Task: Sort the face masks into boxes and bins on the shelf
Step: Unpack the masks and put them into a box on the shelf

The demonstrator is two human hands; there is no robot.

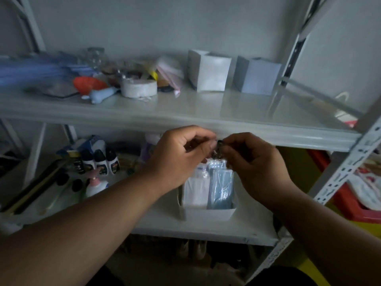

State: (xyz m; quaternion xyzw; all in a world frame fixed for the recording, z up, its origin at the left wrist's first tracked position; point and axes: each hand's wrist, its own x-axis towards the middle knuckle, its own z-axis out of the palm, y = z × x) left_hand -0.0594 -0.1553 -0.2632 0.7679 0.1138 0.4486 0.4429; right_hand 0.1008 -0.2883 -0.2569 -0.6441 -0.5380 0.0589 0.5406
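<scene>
dim white metal shelving (206, 118) fills the scene. left hand (177, 155) and right hand (255, 159) pinch a small dark clip (219, 143) between them, above wrapped face masks (220, 186) standing in a white box (208, 212) on the lower shelf.

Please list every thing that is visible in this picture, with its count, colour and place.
white boxes: two, white, upper shelf, right
tape roll: one, white, upper shelf, middle
orange object: one, orange, upper shelf, left
white bin: one, white, lower shelf
packed face masks: several, blue and white, upright in the bin
small bottles: about three, white with black caps, lower shelf, left
left hand: pinching a small dark item, unclear
right hand: pinching the same item
</scene>
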